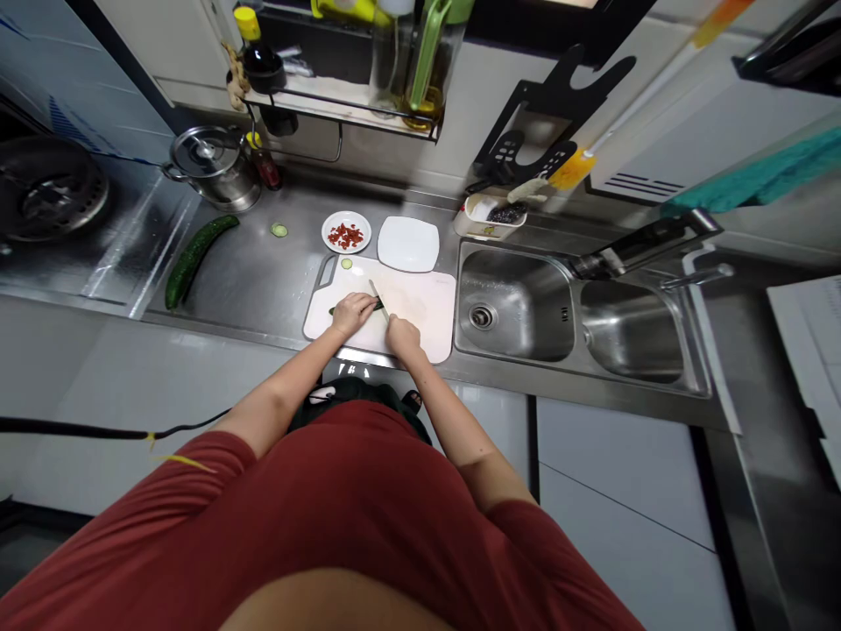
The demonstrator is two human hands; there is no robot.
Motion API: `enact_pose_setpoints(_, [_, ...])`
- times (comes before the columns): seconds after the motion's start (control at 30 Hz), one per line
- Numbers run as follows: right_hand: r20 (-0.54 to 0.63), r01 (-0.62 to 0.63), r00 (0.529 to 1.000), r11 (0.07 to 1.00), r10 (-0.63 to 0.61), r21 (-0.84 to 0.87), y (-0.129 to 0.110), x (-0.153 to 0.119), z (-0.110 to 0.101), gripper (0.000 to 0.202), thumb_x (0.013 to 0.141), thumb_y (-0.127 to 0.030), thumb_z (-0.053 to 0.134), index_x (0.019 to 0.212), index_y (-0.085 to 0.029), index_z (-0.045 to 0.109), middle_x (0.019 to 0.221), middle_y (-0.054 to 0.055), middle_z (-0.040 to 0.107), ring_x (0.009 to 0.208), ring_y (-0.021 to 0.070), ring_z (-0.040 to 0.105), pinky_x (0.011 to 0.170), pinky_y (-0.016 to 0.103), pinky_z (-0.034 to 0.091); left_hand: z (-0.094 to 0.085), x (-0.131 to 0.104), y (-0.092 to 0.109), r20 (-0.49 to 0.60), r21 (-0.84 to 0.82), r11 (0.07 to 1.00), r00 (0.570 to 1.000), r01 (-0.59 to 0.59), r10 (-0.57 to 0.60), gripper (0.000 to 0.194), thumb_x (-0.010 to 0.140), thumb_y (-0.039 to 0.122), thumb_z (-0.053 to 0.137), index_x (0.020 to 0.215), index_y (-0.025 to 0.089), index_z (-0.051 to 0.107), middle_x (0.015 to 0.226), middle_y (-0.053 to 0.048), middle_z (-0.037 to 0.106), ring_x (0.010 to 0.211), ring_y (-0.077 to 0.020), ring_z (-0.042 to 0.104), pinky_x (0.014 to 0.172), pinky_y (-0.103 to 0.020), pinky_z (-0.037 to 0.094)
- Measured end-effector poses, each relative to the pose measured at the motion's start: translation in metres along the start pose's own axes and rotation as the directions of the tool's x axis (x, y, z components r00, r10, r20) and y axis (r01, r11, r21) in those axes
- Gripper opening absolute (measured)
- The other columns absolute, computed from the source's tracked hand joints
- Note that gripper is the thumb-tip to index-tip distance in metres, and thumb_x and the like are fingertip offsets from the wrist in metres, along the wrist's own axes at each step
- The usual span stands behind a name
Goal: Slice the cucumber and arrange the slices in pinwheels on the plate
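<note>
My left hand (355, 313) lies over a piece of cucumber (332, 310) on the white cutting board (427, 329), its fingers curled down and holding it. Most of that piece is hidden under the hand. A knife (376, 291) is in my right hand (403, 336), fingers wrapped around the handle. Its blade points away from me, at the right end of the cucumber piece; whether it has cut in I cannot make out. Near the board's far left corner rests a cucumber slice (347, 263).
Behind the board stand a plate of red pieces (346, 235) and a white square plate (408, 244). A long cucumber (197, 258) and a cucumber end (279, 230) lie to the left, by a steel pot (211, 166). A double sink (519, 302) adjoins the board's right side.
</note>
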State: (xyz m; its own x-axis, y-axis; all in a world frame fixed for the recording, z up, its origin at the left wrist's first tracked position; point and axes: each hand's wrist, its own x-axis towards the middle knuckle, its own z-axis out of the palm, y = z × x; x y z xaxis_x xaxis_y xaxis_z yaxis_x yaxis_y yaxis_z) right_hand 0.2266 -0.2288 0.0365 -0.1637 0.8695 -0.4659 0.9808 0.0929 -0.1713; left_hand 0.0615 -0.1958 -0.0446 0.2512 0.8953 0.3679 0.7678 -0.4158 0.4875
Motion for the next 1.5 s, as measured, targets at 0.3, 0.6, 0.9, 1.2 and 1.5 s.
enact_pose_setpoints(0.3, [0.027, -0.01, 1.0, 1.0, 0.011, -0.026, 0.013, -0.026, 0.012, 0.026, 0.091, -0.01, 0.038, 0.114, -0.014, 0.051, 0.101, 0.016, 0.068, 0.097, 0.0248, 0.066, 0.079, 0.032, 0.047, -0.002, 0.001, 0.002, 0.012, -0.026, 1.0, 1.0, -0.006, 0.007, 0.027, 0.095, 0.031, 0.047, 0.102, 0.021, 0.07, 0.1, -0.007, 0.071, 0.095, -0.0187, 0.063, 0.086, -0.034, 0.05])
enact_pose_setpoints(0.6, [0.03, -0.003, 1.0, 1.0, 0.003, -0.008, 0.002, -0.006, 0.002, 0.026, 0.093, -0.01, 0.038, 0.114, -0.014, 0.051, 0.104, 0.015, 0.068, 0.099, 0.0228, 0.066, 0.081, 0.029, 0.047, -0.003, 0.001, 0.003, 0.003, -0.027, 1.0, 1.0, 0.007, -0.007, 0.026, 0.095, 0.032, 0.047, 0.101, 0.022, 0.07, 0.099, -0.007, 0.071, 0.094, -0.0187, 0.063, 0.085, -0.034, 0.05])
enact_pose_setpoints(0.9, [-0.029, 0.001, 1.0, 1.0, -0.001, 0.023, -0.009, 0.01, -0.006, 0.027, 0.093, -0.009, 0.035, 0.115, -0.014, 0.051, 0.106, 0.015, 0.068, 0.1, 0.0218, 0.065, 0.082, 0.03, 0.047, -0.005, 0.0, 0.005, -0.005, -0.017, 1.0, 1.0, -0.009, 0.008, 0.026, 0.095, 0.032, 0.047, 0.102, 0.022, 0.07, 0.1, -0.007, 0.071, 0.095, -0.0185, 0.063, 0.085, -0.033, 0.05])
enact_pose_setpoints(1.2, [-0.009, -0.018, 1.0, 1.0, 0.018, 0.003, -0.001, -0.009, 0.0, 0.027, 0.093, -0.009, 0.037, 0.114, -0.014, 0.052, 0.105, 0.016, 0.068, 0.1, 0.0216, 0.066, 0.082, 0.029, 0.047, -0.005, 0.0, 0.006, -0.018, -0.015, 1.0, 1.0, -0.012, 0.011, 0.024, 0.094, 0.031, 0.048, 0.1, 0.022, 0.07, 0.097, -0.006, 0.071, 0.091, -0.0185, 0.062, 0.083, -0.033, 0.05])
enact_pose_setpoints(1.5, [0.016, -0.031, 0.999, 0.999, 0.031, -0.017, 0.013, -0.026, 0.016, 0.025, 0.094, -0.013, 0.037, 0.115, -0.013, 0.05, 0.103, 0.016, 0.068, 0.098, 0.0234, 0.066, 0.08, 0.031, 0.048, -0.003, 0.0, 0.005, -0.014, -0.005, 1.0, 1.0, -0.008, 0.008, 0.025, 0.094, 0.031, 0.048, 0.101, 0.021, 0.07, 0.097, -0.006, 0.071, 0.092, -0.0182, 0.062, 0.083, -0.033, 0.05])
